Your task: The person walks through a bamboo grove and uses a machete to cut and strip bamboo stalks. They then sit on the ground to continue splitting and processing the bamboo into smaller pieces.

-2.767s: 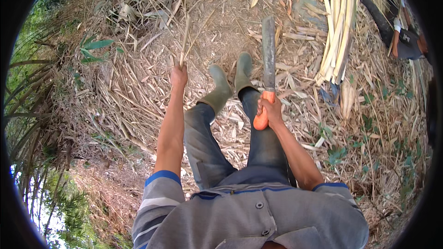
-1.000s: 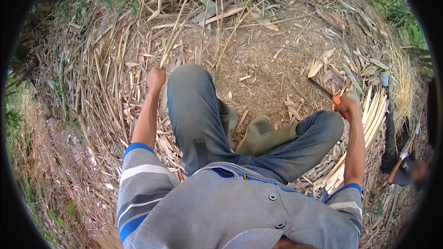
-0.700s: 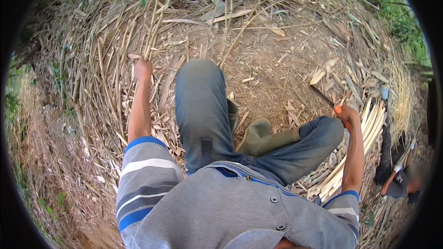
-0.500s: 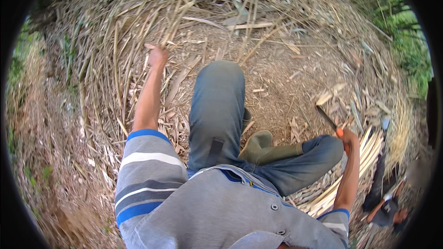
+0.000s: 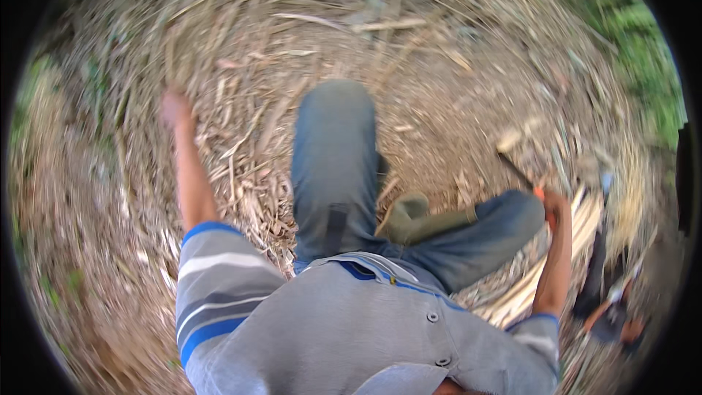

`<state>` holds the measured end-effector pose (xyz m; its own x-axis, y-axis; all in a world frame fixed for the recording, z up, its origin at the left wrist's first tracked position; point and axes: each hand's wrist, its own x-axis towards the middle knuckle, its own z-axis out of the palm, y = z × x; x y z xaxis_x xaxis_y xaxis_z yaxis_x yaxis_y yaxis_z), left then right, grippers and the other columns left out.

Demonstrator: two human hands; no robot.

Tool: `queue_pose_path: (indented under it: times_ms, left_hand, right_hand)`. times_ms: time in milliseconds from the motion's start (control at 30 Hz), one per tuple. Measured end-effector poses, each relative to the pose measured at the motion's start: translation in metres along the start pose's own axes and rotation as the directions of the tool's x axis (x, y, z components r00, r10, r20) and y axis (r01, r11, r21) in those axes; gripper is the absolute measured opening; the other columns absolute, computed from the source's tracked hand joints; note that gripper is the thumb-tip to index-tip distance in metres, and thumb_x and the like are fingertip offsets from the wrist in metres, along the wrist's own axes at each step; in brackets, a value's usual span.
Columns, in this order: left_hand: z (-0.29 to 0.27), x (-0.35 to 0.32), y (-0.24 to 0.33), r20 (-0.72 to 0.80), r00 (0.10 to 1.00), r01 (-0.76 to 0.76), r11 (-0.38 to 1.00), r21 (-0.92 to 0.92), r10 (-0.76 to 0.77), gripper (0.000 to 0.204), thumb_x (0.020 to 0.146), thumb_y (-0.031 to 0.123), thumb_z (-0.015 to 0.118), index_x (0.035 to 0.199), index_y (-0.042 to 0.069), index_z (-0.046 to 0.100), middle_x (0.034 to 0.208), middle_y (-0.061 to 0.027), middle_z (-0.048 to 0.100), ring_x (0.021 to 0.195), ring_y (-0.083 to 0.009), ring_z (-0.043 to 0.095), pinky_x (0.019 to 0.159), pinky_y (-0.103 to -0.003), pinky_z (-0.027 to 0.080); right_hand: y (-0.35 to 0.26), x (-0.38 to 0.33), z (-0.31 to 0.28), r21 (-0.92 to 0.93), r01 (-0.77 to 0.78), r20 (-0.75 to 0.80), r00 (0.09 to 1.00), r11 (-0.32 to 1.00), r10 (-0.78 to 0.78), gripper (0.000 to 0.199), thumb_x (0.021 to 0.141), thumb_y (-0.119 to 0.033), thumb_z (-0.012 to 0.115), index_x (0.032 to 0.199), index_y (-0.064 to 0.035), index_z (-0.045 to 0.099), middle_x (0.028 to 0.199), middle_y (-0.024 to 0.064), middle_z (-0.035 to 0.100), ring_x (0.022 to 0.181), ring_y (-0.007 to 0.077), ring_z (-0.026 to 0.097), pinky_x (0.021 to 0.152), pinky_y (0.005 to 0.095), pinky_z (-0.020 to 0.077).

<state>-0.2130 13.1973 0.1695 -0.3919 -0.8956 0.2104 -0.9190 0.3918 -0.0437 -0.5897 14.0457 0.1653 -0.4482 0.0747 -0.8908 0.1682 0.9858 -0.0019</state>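
Far left: left hand [image 5: 175, 108], arm stretched forward and out, over a litter of dry sticks [image 5: 167, 55]. Hand is motion-blurred; cannot tell whether it grasps a stick or is released. Striped left sleeve [image 5: 227, 274] covers the upper arm. Centre: left knee [image 5: 336, 117] raised, blue trousers; beside it a green boot [image 5: 411, 223] on the right foot, right leg folded with its knee [image 5: 515, 223] turned outward. Right of centre: long knife [image 5: 516, 169], dark blade pointing forward and left, tip just beside a pale dry husk [image 5: 510, 139]. Right hand [image 5: 559, 208] is clenched around its orange handle [image 5: 540, 194], near the right knee. Bundle of pale split strips [image 5: 585, 221] lies on the ground, passing beneath the right forearm. Far right: another person [image 5: 610, 322], blurred, near the rim.
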Motion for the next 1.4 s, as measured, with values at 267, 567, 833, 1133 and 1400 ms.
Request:
queue_pose_path:
  times_ms: [267, 567, 833, 1133, 1400]
  left_hand:
    - [0.038, -0.106, 0.186, 0.126, 0.816, -0.389, 0.697, -0.602, 0.564, 0.019, 0.079, 0.012, 0.054, 0.097, 0.009, 0.061, 0.094, -0.0114, 0.063, 0.088, -0.0288, 0.06, 0.075, -0.035, 0.046]
    - [0.067, -0.189, 0.348, -0.021, 0.416, -0.653, 0.282, -0.703, 0.909, 0.03, 0.077, 0.032, 0.062, 0.094, 0.009, 0.054, 0.094, -0.0109, 0.058, 0.083, -0.0295, 0.058, 0.067, -0.039, 0.048]
    - [0.145, -0.196, 0.344, 0.465, 0.411, -0.649, 0.61, -0.454, 0.784, 0.056, 0.069, 0.044, 0.067, 0.103, 0.006, 0.045, 0.076, -0.0183, 0.06, 0.074, -0.0334, 0.062, 0.057, -0.045, 0.047]
    - [0.072, -0.196, 0.297, 0.381, 0.459, -0.416, 0.573, -0.706, 0.803, 0.04, 0.075, 0.031, 0.06, 0.104, 0.004, 0.052, 0.076, -0.0182, 0.062, 0.072, -0.0338, 0.062, 0.061, -0.042, 0.047]
    - [0.057, -0.139, 0.262, 0.421, 0.478, -0.266, 0.583, -0.767, 0.771, 0.025, 0.079, 0.025, 0.053, 0.089, 0.005, 0.062, 0.083, -0.0155, 0.064, 0.073, -0.0334, 0.061, 0.064, -0.04, 0.047]
  right_hand:
    - [-0.069, -0.054, -0.016, -0.114, -0.12, 0.024, 0.992, 0.986, 0.123, 0.009, 0.071, -0.004, 0.062, 0.075, 0.0027, 0.057, 0.057, 0.0098, 0.056, 0.044, 0.0181, 0.054, 0.037, 0.0326, 0.041]
    - [-0.07, -0.055, 0.006, -0.249, -0.119, -0.055, 0.993, 0.961, 0.109, 0.021, 0.062, -0.011, 0.073, 0.068, 0.0051, 0.06, 0.057, 0.0123, 0.061, 0.047, 0.0208, 0.059, 0.043, 0.033, 0.047]
    - [-0.065, -0.052, 0.013, -0.318, -0.142, -0.068, 0.99, 0.937, 0.127, 0.026, 0.063, -0.017, 0.073, 0.071, 0.005, 0.062, 0.065, 0.015, 0.064, 0.059, 0.0244, 0.063, 0.056, 0.0347, 0.0504]
    - [-0.045, -0.062, 0.035, -0.369, -0.037, -0.258, 0.964, 0.929, -0.064, 0.046, 0.063, -0.021, 0.066, 0.102, -0.0004, 0.056, 0.091, 0.0194, 0.063, 0.085, 0.0328, 0.061, 0.072, 0.0399, 0.0483]
    - [-0.136, -0.154, -0.008, -0.535, 0.065, -0.4, 0.859, 0.843, -0.319, 0.048, 0.061, -0.015, 0.064, 0.109, -0.0145, 0.055, 0.089, 0.0159, 0.062, 0.086, 0.0321, 0.059, 0.074, 0.0423, 0.047]
